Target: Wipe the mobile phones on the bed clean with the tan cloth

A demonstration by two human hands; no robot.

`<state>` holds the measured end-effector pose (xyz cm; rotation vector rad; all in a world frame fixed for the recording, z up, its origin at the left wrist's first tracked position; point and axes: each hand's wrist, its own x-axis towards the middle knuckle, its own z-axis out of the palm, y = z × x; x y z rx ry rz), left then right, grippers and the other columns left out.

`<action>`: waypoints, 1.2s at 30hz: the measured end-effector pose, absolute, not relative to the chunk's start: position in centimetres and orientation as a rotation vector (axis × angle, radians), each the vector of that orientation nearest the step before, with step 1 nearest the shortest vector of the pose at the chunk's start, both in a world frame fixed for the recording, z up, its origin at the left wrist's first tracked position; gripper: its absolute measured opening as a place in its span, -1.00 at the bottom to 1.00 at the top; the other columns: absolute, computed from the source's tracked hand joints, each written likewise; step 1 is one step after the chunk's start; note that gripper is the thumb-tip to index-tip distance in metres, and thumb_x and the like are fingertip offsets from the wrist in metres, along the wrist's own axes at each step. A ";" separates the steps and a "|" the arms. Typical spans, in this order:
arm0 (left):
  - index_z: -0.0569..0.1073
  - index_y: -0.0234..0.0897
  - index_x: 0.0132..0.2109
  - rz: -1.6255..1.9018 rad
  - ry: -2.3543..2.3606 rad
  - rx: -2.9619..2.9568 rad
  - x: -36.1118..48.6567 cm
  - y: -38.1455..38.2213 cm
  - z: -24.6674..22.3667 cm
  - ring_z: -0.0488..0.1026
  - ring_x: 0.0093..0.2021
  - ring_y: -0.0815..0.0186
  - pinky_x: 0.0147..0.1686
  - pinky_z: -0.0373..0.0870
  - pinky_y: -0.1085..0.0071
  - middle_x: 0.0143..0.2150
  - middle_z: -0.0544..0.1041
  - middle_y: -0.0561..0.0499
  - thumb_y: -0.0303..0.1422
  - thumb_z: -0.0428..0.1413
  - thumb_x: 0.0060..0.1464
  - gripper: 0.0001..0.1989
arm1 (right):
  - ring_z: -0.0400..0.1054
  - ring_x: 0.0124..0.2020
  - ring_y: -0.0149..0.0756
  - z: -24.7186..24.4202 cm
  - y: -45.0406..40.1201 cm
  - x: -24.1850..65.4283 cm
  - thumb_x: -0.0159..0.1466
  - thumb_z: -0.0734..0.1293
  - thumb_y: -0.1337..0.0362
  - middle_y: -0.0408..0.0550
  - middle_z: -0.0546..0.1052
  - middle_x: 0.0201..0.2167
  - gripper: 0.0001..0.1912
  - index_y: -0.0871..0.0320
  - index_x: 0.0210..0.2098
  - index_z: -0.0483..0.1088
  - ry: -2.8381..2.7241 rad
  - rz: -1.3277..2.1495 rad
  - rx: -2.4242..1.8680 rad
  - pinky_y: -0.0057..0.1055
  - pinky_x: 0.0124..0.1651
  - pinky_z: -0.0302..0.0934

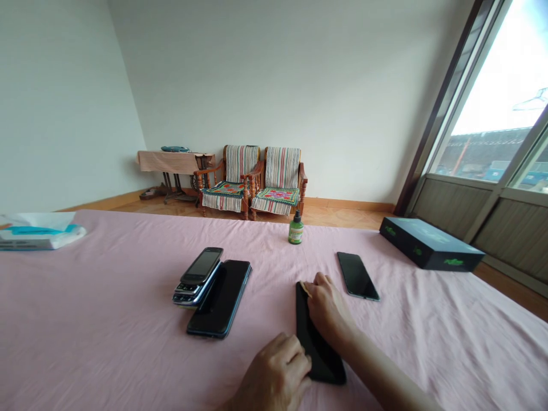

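A dark phone or small tablet (pixel 319 357) lies flat on the bed in front of me, its top and right edge partly covered by my hands. My left hand (pixel 276 368) has its fingers curled and closed at the lower left edge of this device. My right hand (pixel 325 305) is closed and pressed on the upper end, with a pale yellowish cloth-like piece (pixel 305 289) pinched under the fingers. Most of that piece is hidden. To the right lies another black phone (pixel 358 275).
On the left, several stacked old phones (pixel 201 274) lean on a large black phone (pixel 222 299). A green spray bottle (pixel 295 229) stands ahead. A black box (pixel 430 245) sits far right, a tissue pack (pixel 40 231) far left. Pink cloth (pixel 128 342) covers the bed.
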<state>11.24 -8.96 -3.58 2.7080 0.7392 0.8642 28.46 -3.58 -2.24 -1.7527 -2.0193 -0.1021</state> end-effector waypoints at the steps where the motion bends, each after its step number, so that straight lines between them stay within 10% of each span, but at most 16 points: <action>1: 0.42 -0.25 -0.25 0.868 0.735 2.709 11.3 -9.0 -3.6 0.38 -0.25 0.30 -0.26 0.38 0.46 -0.29 0.43 0.03 -0.55 0.10 0.11 -0.88 | 0.25 -0.32 -0.26 -2.2 -3.7 28.9 0.16 0.14 0.60 0.03 0.36 -0.38 -0.68 0.20 -0.40 0.47 -1.991 -0.093 -1.797 -0.41 -0.30 0.06; 36: 0.43 -0.29 -0.28 0.688 0.856 2.725 11.5 -9.4 -2.6 0.42 -0.25 0.24 -0.27 0.44 0.40 -0.27 0.49 -0.01 -0.61 0.16 0.00 -0.84 | 0.22 -0.26 -0.29 -2.3 -3.3 28.3 0.19 0.14 0.58 -0.02 0.35 -0.34 -0.69 0.16 -0.37 0.43 -2.119 -0.057 -1.637 -0.45 -0.23 0.05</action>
